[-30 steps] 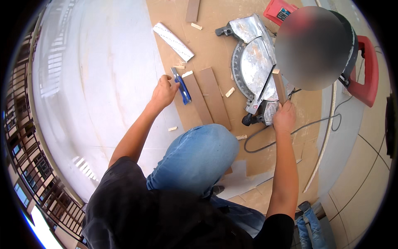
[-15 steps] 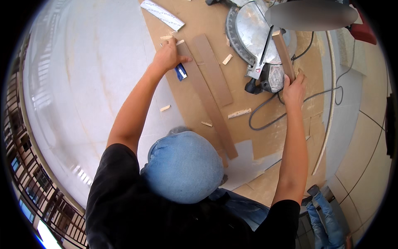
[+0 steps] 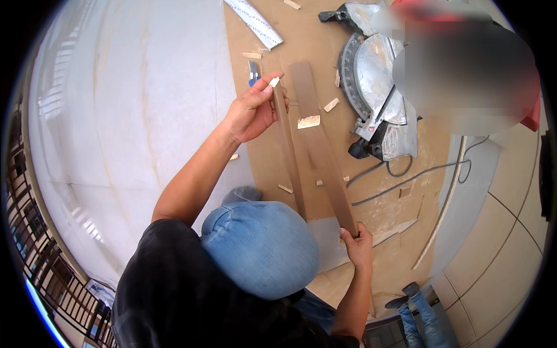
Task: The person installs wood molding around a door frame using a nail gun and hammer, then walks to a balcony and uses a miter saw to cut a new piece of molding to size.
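Note:
My left hand [image 3: 254, 110] grips the far end of a long narrow brown board [image 3: 288, 153], whose pale cut end shows at the fingertips. The board's near end reaches down beside my knee. In my right hand [image 3: 357, 243] is the near end of a second brown board [image 3: 329, 168]. That board slants away to the left, its pale cut end facing up, close beside the first. Beyond it lies a third brown board [image 3: 303, 87], partly covered by the second. A blue utility knife [image 3: 253, 74] rests just past my left hand.
A mitre saw [image 3: 371, 81] stands at the far right, with a person's blurred head [image 3: 464, 69] over it. Its grey cable [image 3: 406, 182] curls across the cardboard [image 3: 278, 127]. Several wood offcuts [image 3: 332, 105] and a white-wrapped strip [image 3: 255, 23] lie around.
My left hand has lifted the far end of its board and turned it on edge. My right hand has drawn its board away from the saw, nearer and to the left.

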The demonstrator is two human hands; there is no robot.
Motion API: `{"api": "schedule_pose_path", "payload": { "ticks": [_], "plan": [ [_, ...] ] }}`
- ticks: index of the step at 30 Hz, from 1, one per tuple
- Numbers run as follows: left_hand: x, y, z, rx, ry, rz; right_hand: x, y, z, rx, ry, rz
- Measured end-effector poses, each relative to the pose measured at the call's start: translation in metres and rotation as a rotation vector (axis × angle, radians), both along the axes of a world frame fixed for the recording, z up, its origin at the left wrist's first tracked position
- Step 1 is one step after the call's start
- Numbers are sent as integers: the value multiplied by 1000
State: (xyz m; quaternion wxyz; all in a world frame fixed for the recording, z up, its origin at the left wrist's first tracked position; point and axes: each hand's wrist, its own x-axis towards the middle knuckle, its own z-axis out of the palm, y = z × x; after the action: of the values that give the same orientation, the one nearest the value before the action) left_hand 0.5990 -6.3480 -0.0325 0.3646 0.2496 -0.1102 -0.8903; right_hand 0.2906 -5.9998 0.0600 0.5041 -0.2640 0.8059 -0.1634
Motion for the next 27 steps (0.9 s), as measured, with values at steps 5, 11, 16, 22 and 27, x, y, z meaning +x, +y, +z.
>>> {"api": "schedule_pose_path", "payload": {
  "ticks": [5,11,16,22,27],
  "plan": [
    [-16,17,28,-144,-56,31,15,-49,28,-71,-204,-75],
    [-28,29,50,-203,88,140,13,-72,43,58,-508,-221],
    [-30,31,78,-411,-243,80,14,-74,48,67,-614,-268],
    [-46,32,73,-301,-231,218,15,-79,38,42,-658,-234],
    [-47,18,70,-160,-330,361,40,-94,27,-94,-544,-169]
  ]
}}
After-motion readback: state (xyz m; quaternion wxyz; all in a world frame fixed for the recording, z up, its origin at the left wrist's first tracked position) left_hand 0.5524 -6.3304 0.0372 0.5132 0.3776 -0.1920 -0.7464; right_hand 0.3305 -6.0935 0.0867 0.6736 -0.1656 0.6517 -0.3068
